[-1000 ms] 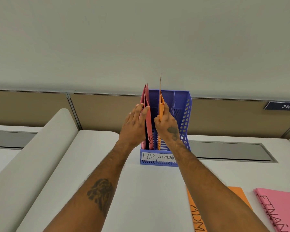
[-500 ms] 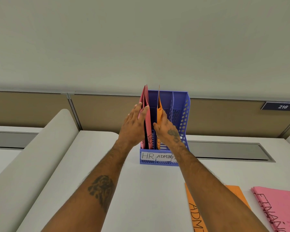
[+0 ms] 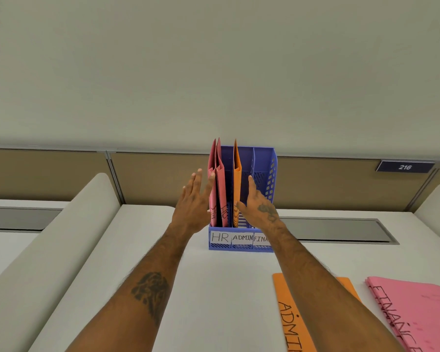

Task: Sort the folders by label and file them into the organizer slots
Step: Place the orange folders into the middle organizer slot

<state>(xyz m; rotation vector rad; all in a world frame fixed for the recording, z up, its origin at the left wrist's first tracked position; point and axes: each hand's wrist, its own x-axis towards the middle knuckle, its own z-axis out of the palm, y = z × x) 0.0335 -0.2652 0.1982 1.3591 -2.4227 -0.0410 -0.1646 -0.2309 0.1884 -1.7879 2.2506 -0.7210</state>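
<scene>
left forearm (image 3: 148, 295): bare, dark tattoo | right hand (image 3: 261, 208): small tattoo on back | no sleeves

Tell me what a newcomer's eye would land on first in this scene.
First comes the blue organizer standing at the back of the white desk, with red folders upright in its HR slot and an orange folder in the ADMIN slot. Next, the left hand and right hand, both open, flank those folders. At the near right, an orange ADMIN folder and a pink folder lie flat.
</scene>
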